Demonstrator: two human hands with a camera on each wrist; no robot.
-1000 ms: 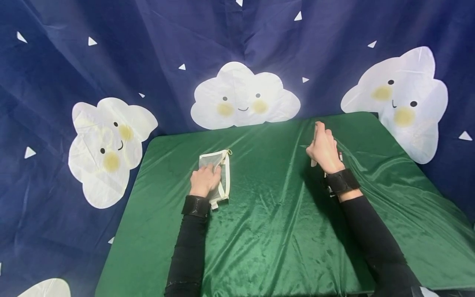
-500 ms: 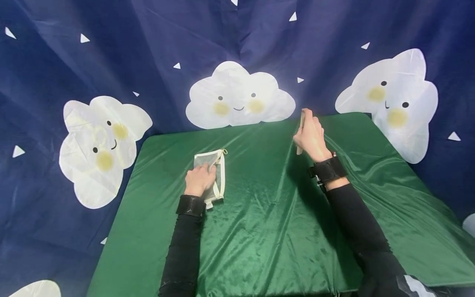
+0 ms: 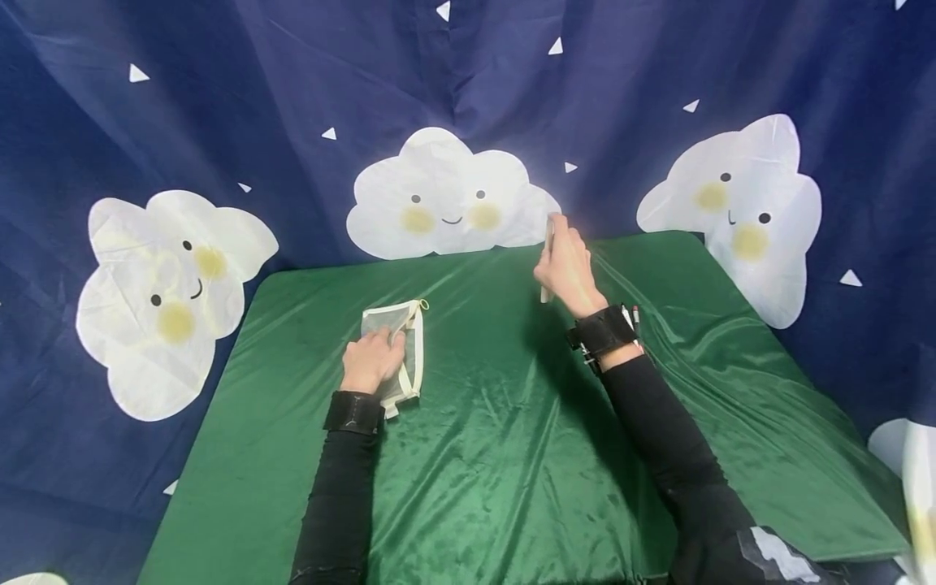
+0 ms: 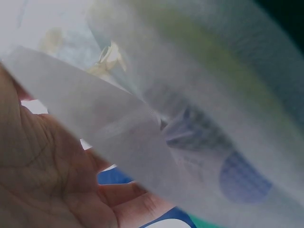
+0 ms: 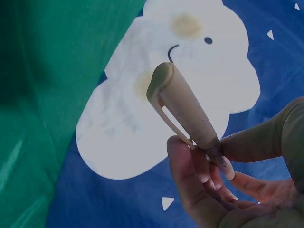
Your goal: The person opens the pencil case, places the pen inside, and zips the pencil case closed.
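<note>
In the head view, my left hand (image 3: 371, 357) holds a pale mesh zip pouch (image 3: 413, 357) at the left of the table. A yellowish ring hangs at the pouch's far corner. Close up, the left wrist view shows thin translucent fabric (image 4: 118, 128) lying over the palm, with the fingers partly behind it. Raised over the far part of the table, my right hand (image 3: 569, 264) pinches a beige capped pen (image 5: 187, 104) between thumb and fingers. Its clipped cap end points away from the palm; the fingers partly hide the other end.
Several thin pens (image 3: 634, 318) show beside the right wrist, partly hidden by it. A green cloth (image 3: 468, 455) with creases covers the table. Behind its far edge hangs a dark blue curtain (image 3: 292, 106) printed with white clouds.
My right hand has moved left with the pen, towards the pouch, and the pens by its wrist show more. The left hand stays on the pouch. The head view has turned slightly right.
</note>
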